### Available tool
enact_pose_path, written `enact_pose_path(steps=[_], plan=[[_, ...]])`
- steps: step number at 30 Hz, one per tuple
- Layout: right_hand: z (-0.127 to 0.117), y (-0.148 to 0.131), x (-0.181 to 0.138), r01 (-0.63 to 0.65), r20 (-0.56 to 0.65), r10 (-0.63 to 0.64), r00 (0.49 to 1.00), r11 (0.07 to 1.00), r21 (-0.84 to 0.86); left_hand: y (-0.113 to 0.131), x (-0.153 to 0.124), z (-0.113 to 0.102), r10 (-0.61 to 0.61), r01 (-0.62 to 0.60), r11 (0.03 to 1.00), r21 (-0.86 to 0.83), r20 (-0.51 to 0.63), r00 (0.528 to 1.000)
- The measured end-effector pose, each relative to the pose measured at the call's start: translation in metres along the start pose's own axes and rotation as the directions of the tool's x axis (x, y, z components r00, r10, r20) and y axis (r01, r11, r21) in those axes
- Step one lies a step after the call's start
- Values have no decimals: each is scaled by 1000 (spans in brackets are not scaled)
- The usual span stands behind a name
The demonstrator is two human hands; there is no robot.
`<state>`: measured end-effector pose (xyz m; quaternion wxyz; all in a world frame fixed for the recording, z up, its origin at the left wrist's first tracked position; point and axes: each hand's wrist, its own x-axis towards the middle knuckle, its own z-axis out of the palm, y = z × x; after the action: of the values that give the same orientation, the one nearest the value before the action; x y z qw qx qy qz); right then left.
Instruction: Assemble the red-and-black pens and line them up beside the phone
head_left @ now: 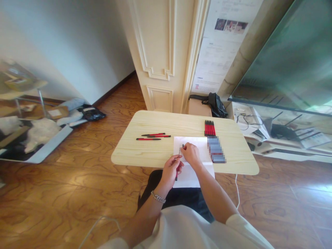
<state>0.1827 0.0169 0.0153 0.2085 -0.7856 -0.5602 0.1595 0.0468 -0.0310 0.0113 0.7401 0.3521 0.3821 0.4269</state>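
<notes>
My left hand (172,168) is wrapped round a red and black pen (176,177), whose red end sticks out below the fingers. Just above it, my right hand (191,154) pinches a small black pen part (183,145). A thin dark rod (179,151), perhaps the refill, shows between the two hands. Both hands are over a creased white sheet of paper (199,176), which hangs past the table's near edge. To the left lie three loose red and black pens (153,137). Several similar pens (210,128) lie side by side beyond the paper to the right.
A pixelated rectangular item (217,150) lies right of the paper on the light wooden table (140,155). Behind the table are a cream panelled door (159,45) and a black bag (217,104). A white cable (237,192) hangs down on the right.
</notes>
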Motion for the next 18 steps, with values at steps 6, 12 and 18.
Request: enact_pose_path(steps=[6, 12, 18], plan=[[-10, 1, -1, 24, 2, -24, 1000, 996, 87, -2, 3, 1, 3, -2, 999, -35, 23, 1000], [-29, 8, -13, 30, -54, -3, 999, 860, 509, -2, 4, 6, -6, 7, 999, -36, 27, 1000], [-28, 13, -26, -3, 77, -67, 995, 738, 675, -5, 3, 18, -31, 32, 999, -14, 78, 996]])
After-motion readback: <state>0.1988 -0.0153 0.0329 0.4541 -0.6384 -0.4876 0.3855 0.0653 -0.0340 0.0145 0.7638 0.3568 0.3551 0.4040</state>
